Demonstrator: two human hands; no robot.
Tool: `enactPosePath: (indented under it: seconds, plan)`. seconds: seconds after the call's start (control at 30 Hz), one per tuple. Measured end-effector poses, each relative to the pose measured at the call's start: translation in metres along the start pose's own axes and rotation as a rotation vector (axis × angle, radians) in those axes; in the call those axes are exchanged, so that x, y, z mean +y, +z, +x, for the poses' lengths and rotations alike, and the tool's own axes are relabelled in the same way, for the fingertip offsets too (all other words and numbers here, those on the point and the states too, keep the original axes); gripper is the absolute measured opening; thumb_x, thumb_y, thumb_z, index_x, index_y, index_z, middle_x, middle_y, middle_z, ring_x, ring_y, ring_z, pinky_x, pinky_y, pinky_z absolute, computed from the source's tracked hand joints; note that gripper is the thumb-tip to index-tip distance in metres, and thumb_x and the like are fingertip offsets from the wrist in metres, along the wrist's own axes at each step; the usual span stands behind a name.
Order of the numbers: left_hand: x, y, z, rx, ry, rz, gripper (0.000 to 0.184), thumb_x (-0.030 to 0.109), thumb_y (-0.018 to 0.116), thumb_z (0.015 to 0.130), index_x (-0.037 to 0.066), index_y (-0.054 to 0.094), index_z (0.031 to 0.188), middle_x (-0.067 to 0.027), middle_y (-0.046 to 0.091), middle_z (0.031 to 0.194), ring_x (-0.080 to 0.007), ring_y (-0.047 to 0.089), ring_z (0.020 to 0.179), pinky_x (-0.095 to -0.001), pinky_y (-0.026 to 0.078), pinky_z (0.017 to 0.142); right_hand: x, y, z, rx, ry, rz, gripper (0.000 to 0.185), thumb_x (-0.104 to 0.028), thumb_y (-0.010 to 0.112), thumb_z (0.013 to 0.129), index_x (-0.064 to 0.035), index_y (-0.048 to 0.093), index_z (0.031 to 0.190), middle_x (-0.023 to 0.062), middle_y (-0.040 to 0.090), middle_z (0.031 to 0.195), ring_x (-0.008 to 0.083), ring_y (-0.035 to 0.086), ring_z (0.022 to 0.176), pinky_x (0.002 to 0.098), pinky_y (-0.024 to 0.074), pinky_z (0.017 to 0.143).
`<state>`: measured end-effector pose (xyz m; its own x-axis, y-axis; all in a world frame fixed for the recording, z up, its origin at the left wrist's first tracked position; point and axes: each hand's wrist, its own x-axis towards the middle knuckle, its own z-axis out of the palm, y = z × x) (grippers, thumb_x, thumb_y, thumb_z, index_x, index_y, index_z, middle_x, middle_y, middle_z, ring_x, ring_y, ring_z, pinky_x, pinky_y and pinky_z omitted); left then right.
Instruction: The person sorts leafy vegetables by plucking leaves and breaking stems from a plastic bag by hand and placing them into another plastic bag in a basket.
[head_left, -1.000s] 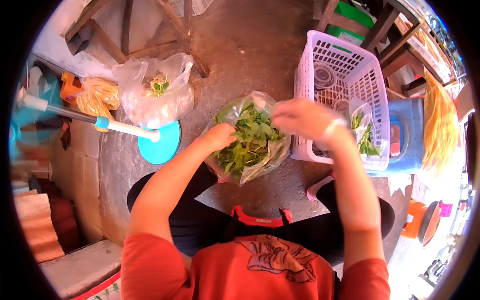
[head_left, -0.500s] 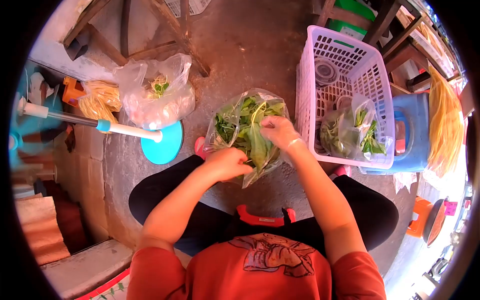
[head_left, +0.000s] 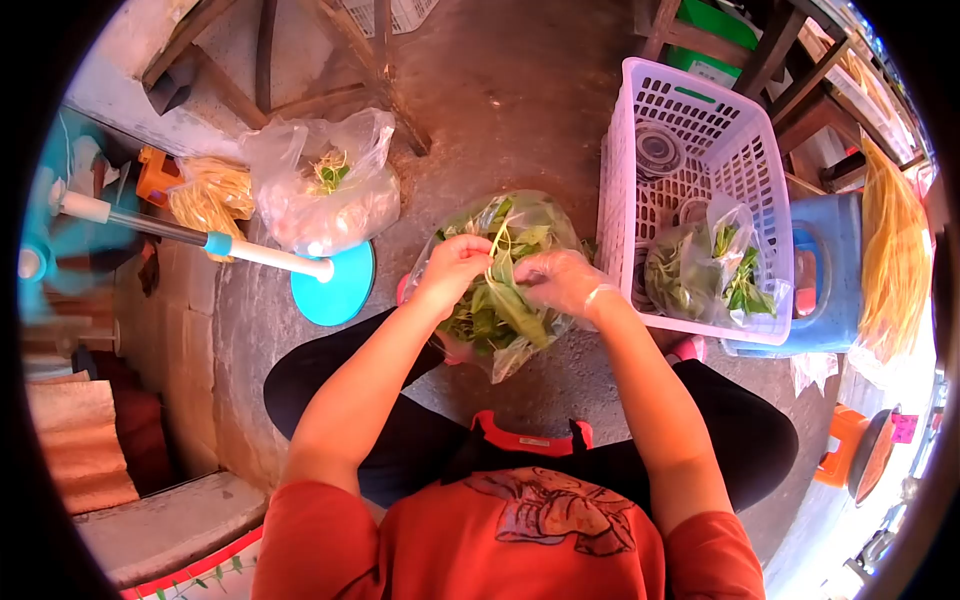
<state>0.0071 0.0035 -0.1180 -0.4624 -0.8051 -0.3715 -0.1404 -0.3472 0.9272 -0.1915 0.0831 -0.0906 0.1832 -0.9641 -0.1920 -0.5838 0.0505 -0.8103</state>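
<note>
A clear plastic bag (head_left: 566, 222) full of leafy greens (head_left: 490, 322) sits on the floor in front of my crossed legs. Over its left side, my left hand (head_left: 460, 268) pinches the pale stem (head_left: 502, 240) of a leafy sprig. My right hand (head_left: 562, 281), in a thin transparent glove, is closed at the right of that same sprig, its fingertips on the stem and leaves. The lower leaves of the sprig hang over the greens in the bag. Part of the bag is hidden behind both hands.
At the right stands a pale plastic basket (head_left: 622, 190) with a bag of greens (head_left: 690, 265) in it, beside a blue container (head_left: 835, 270). Left lies another clear bag (head_left: 325, 205), near a fan's turquoise round base (head_left: 345, 290). Wooden legs (head_left: 400, 105) stand beyond.
My left hand has moved up and right from the bag's near edge to the sprig's stem. My right hand has shifted slightly lower. The view has moved a little.
</note>
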Motion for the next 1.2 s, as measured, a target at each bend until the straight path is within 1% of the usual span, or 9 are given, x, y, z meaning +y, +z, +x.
enactPosePath:
  seconds: [0.07,0.17,0.3,0.47,0.6,0.7,0.8,1.0,1.2]
  plan:
    - [0.008,-0.003,-0.008,0.019,0.002,-0.032,0.015,0.001,0.061,0.081,0.002,0.056,0.096,-0.0033,0.059,0.084,-0.0102,0.055,0.075,-0.0229,0.043,0.067,-0.004,-0.006,-0.001,0.067,0.047,-0.306,0.025,-0.008,0.062,0.079,-0.0068,0.060,0.104,0.0137,0.064,0.093,0.0218,0.062,0.087,0.0310,0.0476,0.078]
    - [0.021,0.002,-0.016,-0.042,0.083,-0.066,0.017,-0.001,0.060,0.081,0.004,0.053,0.095,-0.0030,0.058,0.086,-0.0105,0.054,0.076,-0.0228,0.043,0.068,-0.022,-0.010,0.002,0.537,0.166,0.261,0.029,-0.016,0.061,0.085,-0.0069,0.055,0.112,0.0184,0.063,0.104,0.0311,0.061,0.099,0.0355,0.0474,0.084]
    - [0.037,0.013,-0.024,-0.081,0.146,-0.113,0.021,-0.002,0.059,0.081,0.004,0.051,0.099,-0.0033,0.057,0.088,-0.0109,0.054,0.079,-0.0232,0.043,0.070,-0.021,0.010,0.014,0.508,-0.138,0.587,0.033,-0.016,0.062,0.086,-0.0041,0.052,0.115,0.0152,0.064,0.103,0.0240,0.062,0.098,0.0339,0.0477,0.085]
    - [0.059,0.021,-0.035,-0.040,0.083,-0.204,0.013,0.002,0.059,0.085,0.003,0.053,0.097,-0.0037,0.059,0.084,-0.0109,0.056,0.077,-0.0227,0.043,0.068,-0.045,0.009,0.007,0.558,-0.304,0.112,0.009,-0.010,0.060,0.081,-0.0074,0.064,0.089,0.0145,0.063,0.075,0.0359,0.060,0.074,0.0397,0.0483,0.069]
    - [0.055,0.017,-0.026,0.014,0.282,0.077,0.014,0.013,0.059,0.090,0.001,0.057,0.085,-0.0033,0.059,0.070,-0.0109,0.056,0.063,-0.0233,0.044,0.062,-0.059,-0.001,0.002,0.484,-0.388,-0.287,0.013,-0.007,0.052,0.087,-0.0043,0.058,0.076,0.0161,0.057,0.068,0.0365,0.055,0.070,0.0371,0.0471,0.075]
    - [0.055,0.025,-0.029,0.072,0.330,-0.009,0.014,0.012,0.060,0.089,0.000,0.057,0.082,-0.0020,0.058,0.067,-0.0090,0.057,0.061,-0.0219,0.044,0.058,-0.058,0.003,0.005,0.504,-0.318,-0.043,0.013,-0.010,0.050,0.088,-0.0073,0.057,0.077,0.0117,0.060,0.071,0.0270,0.059,0.069,0.0381,0.0464,0.073]
    - [0.061,0.024,-0.032,0.103,0.301,-0.204,0.014,0.013,0.063,0.088,0.000,0.058,0.083,-0.0033,0.060,0.069,-0.0117,0.059,0.062,-0.0243,0.049,0.060,-0.034,0.023,0.026,0.627,-0.060,0.978,0.017,-0.008,0.046,0.092,-0.0037,0.055,0.079,0.0066,0.058,0.077,0.0179,0.055,0.071,0.0320,0.0449,0.071]
    - [0.073,0.005,-0.030,0.067,0.088,-0.570,0.016,0.018,0.063,0.088,0.004,0.059,0.086,-0.0051,0.060,0.076,-0.0182,0.061,0.069,-0.0354,0.054,0.071,-0.028,-0.001,0.012,0.201,-0.381,0.632,0.017,-0.013,0.045,0.096,-0.0022,0.056,0.092,0.0046,0.056,0.089,0.0119,0.050,0.085,0.0271,0.0423,0.081]
    - [0.069,-0.007,-0.019,0.149,0.104,-0.662,0.017,0.021,0.062,0.089,0.005,0.058,0.085,-0.0046,0.059,0.076,-0.0198,0.061,0.070,-0.0364,0.053,0.077,-0.044,-0.005,0.004,-0.102,-0.221,0.616,0.023,-0.023,0.047,0.096,-0.0030,0.056,0.104,0.0026,0.054,0.092,0.0115,0.048,0.086,0.0270,0.0410,0.081]
